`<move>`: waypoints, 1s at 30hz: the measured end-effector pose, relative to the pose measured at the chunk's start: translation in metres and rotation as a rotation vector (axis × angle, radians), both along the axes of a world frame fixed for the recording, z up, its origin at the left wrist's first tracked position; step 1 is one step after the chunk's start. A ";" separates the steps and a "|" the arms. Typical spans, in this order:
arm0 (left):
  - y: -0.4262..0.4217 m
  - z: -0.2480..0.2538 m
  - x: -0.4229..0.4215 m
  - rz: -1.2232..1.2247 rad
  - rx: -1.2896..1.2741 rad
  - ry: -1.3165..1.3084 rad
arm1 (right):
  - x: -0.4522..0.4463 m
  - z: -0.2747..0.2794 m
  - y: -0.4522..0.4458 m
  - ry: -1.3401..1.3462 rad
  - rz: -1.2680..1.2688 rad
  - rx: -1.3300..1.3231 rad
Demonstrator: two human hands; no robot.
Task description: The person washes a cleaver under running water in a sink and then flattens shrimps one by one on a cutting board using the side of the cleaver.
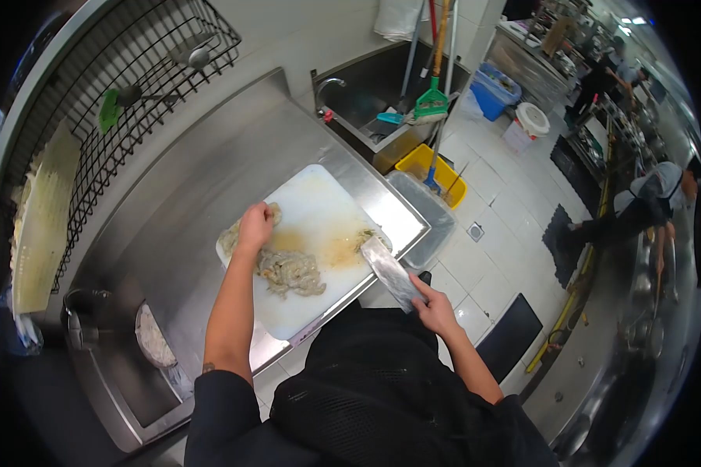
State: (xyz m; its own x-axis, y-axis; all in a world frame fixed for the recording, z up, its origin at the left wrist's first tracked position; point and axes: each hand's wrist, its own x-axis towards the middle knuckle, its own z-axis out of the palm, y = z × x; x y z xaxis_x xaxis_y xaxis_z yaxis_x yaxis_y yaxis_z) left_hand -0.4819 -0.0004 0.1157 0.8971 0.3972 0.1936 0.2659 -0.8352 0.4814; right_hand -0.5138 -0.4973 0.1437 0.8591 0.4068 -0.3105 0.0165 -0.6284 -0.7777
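Note:
A white cutting board [315, 191] lies on the steel counter in front of me. Over its left part, my left hand [255, 227] is closed, with a pale raw shrimp [274, 212] showing at its fingertips. A heap of peeled grey shrimp [294, 274] sits just below that hand, and more shrimp [230, 237] lie along the board's left edge. My right hand [436, 311] grips a cleaver [392, 272] at the board's right edge. The blade's far end meets small dark greenish scraps [364, 235]. Brownish liquid stains the board between the hands.
Behind the counter is a sink [366, 101] with a broom and green dustpan [432, 101]. A yellow bin [452, 187] and clear tub [420, 222] stand beside the counter. A wire rack [156, 101] hangs left. Another person [639, 202] works at the right.

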 end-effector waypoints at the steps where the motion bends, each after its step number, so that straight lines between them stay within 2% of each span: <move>1: -0.002 0.005 -0.008 0.014 0.001 0.004 | -0.001 -0.010 -0.005 0.000 -0.016 0.084; 4: -0.026 0.029 -0.027 -0.020 0.083 0.002 | -0.001 -0.041 -0.024 -0.023 -0.040 0.239; 6: -0.041 0.028 -0.046 -0.362 -0.341 0.345 | -0.005 -0.044 -0.040 0.055 -0.055 0.252; 7: -0.052 0.035 -0.055 -0.371 -0.344 0.345 | -0.006 -0.044 -0.047 0.124 -0.061 0.261; 9: -0.074 0.055 -0.065 -0.450 -0.082 0.300 | -0.004 -0.036 -0.058 0.155 -0.058 0.260; 14: -0.066 0.053 -0.055 -0.368 -0.123 0.479 | 0.006 0.008 -0.053 0.202 -0.065 0.259; 16: -0.064 0.055 -0.051 -0.298 -0.337 0.433 | 0.011 0.022 -0.034 0.217 -0.157 0.266; 17: -0.066 0.052 -0.047 -0.302 -0.336 0.430 | 0.014 0.026 -0.023 0.220 -0.189 0.269; 18: -0.069 0.046 -0.042 -0.323 -0.345 0.304 | 0.016 0.026 -0.011 0.256 -0.229 0.302; 19: -0.071 0.039 -0.036 -0.344 -0.353 0.177 | 0.018 0.017 -0.006 0.209 -0.207 0.302; 20: -0.079 0.027 -0.029 -0.346 -0.347 0.167 | 0.020 0.009 -0.001 0.161 -0.185 0.301; 21: -0.093 0.014 -0.022 -0.233 -0.559 0.228 | 0.023 0.000 0.004 0.113 -0.165 0.299; 22: -0.108 0.005 -0.018 -0.115 -0.772 0.290 | 0.018 0.008 0.017 0.213 -0.189 0.343; 23: -0.124 0.004 -0.016 -0.115 -0.769 0.286 | 0.014 0.017 0.029 0.317 -0.211 0.385; 25: -0.152 0.002 -0.013 0.006 -0.950 0.374 | 0.013 0.018 0.037 0.346 -0.212 0.373; 26: -0.157 -0.004 -0.016 0.006 -0.951 0.373 | 0.013 0.005 0.035 0.232 -0.146 0.305; 28: -0.167 -0.009 -0.022 -0.029 -0.169 -0.030 | 0.013 -0.006 0.036 -0.171 -0.007 0.260; 30: -0.165 -0.005 -0.022 -0.043 -0.195 -0.067 | 0.013 0.003 0.031 -0.104 -0.018 0.159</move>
